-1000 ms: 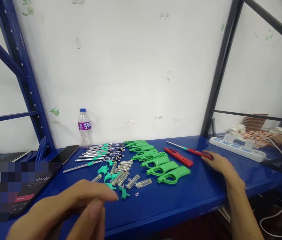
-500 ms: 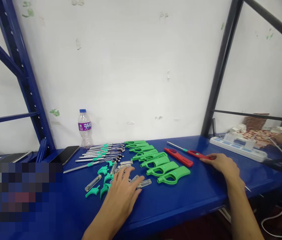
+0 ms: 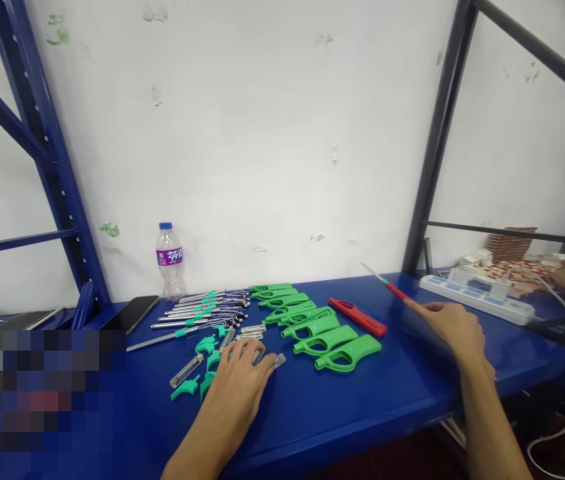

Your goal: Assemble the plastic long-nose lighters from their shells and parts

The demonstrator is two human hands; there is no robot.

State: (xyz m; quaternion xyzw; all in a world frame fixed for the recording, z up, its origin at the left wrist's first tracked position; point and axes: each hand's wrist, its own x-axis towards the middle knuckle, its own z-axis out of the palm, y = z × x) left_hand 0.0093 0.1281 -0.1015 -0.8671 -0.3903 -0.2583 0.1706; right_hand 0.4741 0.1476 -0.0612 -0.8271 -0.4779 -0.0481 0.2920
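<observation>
Against a marked white wall [image 3: 262,147], a blue bench [image 3: 342,417] spread with parts, apparently sorted by kind to keep like beside like. At its right side, the right hand [image 3: 455,328], fingers closed on the rear of a red-handled wand [image 3: 396,291], probably gripped there to keep the slim end free, tip pointing away toward the wall. Nearer the middle, the left hand [image 3: 239,379], palm down, fingers bent and slightly parted over small loose pieces; gripping or merely touching, impossible to tell. Between the hands, a stepped row of green casings [image 3: 323,325], likely staggered for separate lifting; just beside, one red casing [image 3: 357,316], perhaps set apart for colour. To the left, metal rods [image 3: 197,315] side by side, wires toward the casings, probably ranked against tangling. Around the left hand, clear tanks [image 3: 187,371] and teal trigger-shaped pieces [image 3: 206,345], strewn loosely, seemingly for quick reach.

In looks: wand slender, red behind a green collar, pale and thin ahead; casings flat, each with a looped opening; tanks narrow, oblong, see-through; trigger-shaped pieces curved.
</observation>
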